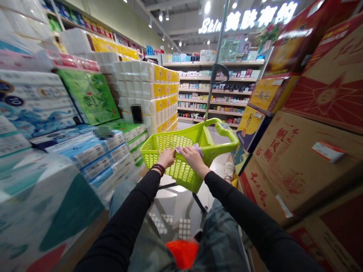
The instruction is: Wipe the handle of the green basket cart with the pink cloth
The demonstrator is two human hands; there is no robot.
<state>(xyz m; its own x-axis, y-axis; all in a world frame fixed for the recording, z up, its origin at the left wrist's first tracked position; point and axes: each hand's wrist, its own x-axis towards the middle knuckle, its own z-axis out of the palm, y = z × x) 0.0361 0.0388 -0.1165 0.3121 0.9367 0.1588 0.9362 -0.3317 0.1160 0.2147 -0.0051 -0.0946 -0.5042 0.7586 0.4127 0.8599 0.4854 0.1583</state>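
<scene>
A green cart (pixel 195 184) is standing on the floor between the person's knees, its basket rim running under both hands, and a pale purple cloth (pixel 200 150) is lying over that near rim. The right hand (pixel 193 157) is gripping the cloth against the rim, while the left hand (pixel 166 158), just beside it, is closing its fingers over the rim at the cloth's other end. Tissue packs (pixel 166 96) are rising on the left, cartons (pixel 306 151) are towering on the right, and shelves (pixel 193 79) of small boxes are standing beyond, below a lit sign (pixel 248 19).
</scene>
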